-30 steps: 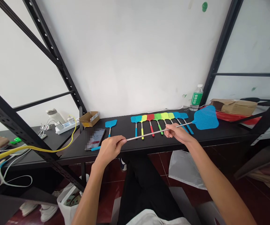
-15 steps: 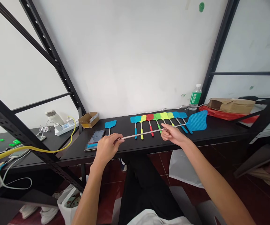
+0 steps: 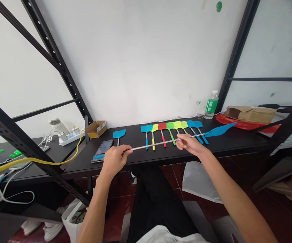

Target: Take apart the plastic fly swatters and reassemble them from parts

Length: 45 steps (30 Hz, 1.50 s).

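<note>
A blue fly swatter with a long thin metal rod is held across the front of the black table. My left hand is closed around the rod's left end. My right hand pinches the rod closer to the swatter head, which is tilted nearly edge-on. Behind the rod lies a row of swatters, among them a red swatter, a green swatter and a yellow swatter. Beyond my left hand lies another blue swatter, its lower part hidden. A blue strip shows left of that hand; its owner I cannot tell.
A phone lies left of my left hand, with an open cardboard box behind it. A water bottle stands at the back right. Black shelf posts frame both sides, and a yellow cable crosses at left.
The held swatter has turned about its rod, so its head has gone from showing its broad face to nearly edge-on. My right hand has shifted slightly right.
</note>
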### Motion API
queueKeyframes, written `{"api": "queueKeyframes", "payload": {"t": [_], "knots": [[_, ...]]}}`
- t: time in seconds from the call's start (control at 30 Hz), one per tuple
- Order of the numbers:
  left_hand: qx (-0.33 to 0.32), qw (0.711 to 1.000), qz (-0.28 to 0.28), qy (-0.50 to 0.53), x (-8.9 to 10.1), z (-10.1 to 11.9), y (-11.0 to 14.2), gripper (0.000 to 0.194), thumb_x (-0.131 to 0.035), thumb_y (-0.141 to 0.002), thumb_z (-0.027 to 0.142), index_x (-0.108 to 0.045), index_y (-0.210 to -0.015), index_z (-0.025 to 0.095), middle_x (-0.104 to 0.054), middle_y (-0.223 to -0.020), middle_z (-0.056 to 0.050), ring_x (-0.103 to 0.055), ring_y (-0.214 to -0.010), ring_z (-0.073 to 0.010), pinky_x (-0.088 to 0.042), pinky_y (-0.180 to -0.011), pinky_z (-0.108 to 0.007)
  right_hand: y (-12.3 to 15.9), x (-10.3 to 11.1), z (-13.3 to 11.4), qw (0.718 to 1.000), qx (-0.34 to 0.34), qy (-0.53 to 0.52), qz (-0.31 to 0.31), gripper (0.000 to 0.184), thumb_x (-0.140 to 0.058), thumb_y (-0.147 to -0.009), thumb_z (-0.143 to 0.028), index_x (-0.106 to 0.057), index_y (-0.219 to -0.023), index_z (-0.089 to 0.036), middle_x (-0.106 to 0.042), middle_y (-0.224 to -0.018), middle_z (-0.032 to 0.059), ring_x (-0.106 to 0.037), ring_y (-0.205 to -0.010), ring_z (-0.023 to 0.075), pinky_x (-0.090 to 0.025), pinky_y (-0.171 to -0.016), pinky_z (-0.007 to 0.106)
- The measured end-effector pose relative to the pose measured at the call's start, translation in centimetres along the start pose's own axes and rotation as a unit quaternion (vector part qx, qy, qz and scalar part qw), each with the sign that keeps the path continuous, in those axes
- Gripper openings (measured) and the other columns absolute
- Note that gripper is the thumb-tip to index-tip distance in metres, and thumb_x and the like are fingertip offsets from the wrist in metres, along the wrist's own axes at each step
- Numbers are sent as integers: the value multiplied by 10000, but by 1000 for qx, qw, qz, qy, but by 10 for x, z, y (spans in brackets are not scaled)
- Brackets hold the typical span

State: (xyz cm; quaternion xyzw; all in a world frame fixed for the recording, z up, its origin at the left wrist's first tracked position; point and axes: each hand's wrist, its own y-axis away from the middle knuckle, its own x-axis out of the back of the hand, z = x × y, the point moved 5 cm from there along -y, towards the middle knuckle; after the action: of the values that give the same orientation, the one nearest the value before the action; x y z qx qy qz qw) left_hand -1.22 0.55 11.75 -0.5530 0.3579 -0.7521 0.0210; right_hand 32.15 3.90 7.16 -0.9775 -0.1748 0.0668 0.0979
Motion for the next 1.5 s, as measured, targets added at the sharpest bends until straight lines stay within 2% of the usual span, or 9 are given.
{"api": "queueKeyframes", "payload": {"t": [0.2, 0.3, 0.4, 0.63, 0.83, 1.07, 1.27, 1.4, 1.5], "knots": [[13, 999, 43, 18, 6, 7, 0, 133, -575, -932, 335, -678, -930, 250, -719, -866, 4, -619, -751, -170, -391, -654, -265, -9, -9, 15, 987, -67, -134, 64, 543, -576, -894, -580, -539, -512, -196, -376, -475, -22, -412, -488, 134, -347, -534, 298], [10, 998, 57, 2, 7, 9, 0, 119, -592, -926, 329, -673, -911, 243, -704, -849, -1, -611, -761, -172, -386, -654, -269, -10, -14, 16, 986, -76, -126, 81, 543, -593, -882, -596, -532, -517, -199, -393, -471, -20, -402, -478, 132, -346, -526, 297], [-6, 999, 54, -4, 6, 10, -1, 151, -568, -948, 338, -690, -953, 250, -710, -859, -4, -615, -770, -178, -380, -654, -273, -9, -14, 16, 989, -65, -95, 89, 576, -589, -897, -572, -464, -468, -210, -343, -439, -27, -412, -482, 139, -362, -550, 303], [-21, 999, 48, -14, 6, 6, -2, 278, -487, -997, 392, -723, -974, 248, -728, -817, -11, -623, -695, -180, -371, -696, -310, -5, -12, 6, 1000, -19, -22, 9, 542, -555, -945, -484, -516, -487, -197, -357, -447, -26, -443, -512, 142, -369, -593, 309], [-24, 999, 25, -4, 1, -2, -1, 340, -459, -1002, 433, -739, -981, 242, -753, -846, -21, -664, -743, -194, -383, -702, -321, 1, -8, -7, 999, 11, 49, -20, 560, -516, -967, -496, -557, -502, -186, -436, -479, 1, -477, -550, 150, -359, -590, 307], [-15, 1000, 14, -6, 3, -7, 0, 360, -438, -1003, 427, -742, -944, 244, -757, -822, -24, -654, -722, -203, -407, -712, -324, 6, 3, -12, 997, 16, 72, -26, 512, -535, -962, -484, -634, -570, -171, -519, -526, 22, -508, -571, 150, -370, -588, 299], [3, 1000, 25, 9, 10, 0, 0, 264, -497, -975, 406, -711, -948, 254, -745, -887, -11, -611, -681, -176, -413, -700, -305, 3, 5, -7, 1000, 15, -2, 14, 468, -590, -933, -472, -645, -577, -173, -509, -498, 11, -497, -534, 142, -382, -573, 298], [20, 998, 47, 24, 13, 0, 1, 181, -550, -942, 372, -680, -918, 249, -720, -875, -13, -618, -740, -182, -409, -653, -281, -5, 7, 3, 992, -1, -102, 71, 453, -604, -904, -527, -640, -610, -184, -516, -509, 3, -484, -507, 138, -364, -530, 292], [29, 997, 62, 19, 14, 0, 1, 144, -571, -928, 347, -656, -882, 240, -708, -859, -7, -623, -740, -172, -414, -653, -273, -9, 6, 9, 988, -21, -123, 90, 482, -610, -877, -580, -623, -602, -185, -515, -501, 5, -479, -494, 140, -356, -513, 294]]}}
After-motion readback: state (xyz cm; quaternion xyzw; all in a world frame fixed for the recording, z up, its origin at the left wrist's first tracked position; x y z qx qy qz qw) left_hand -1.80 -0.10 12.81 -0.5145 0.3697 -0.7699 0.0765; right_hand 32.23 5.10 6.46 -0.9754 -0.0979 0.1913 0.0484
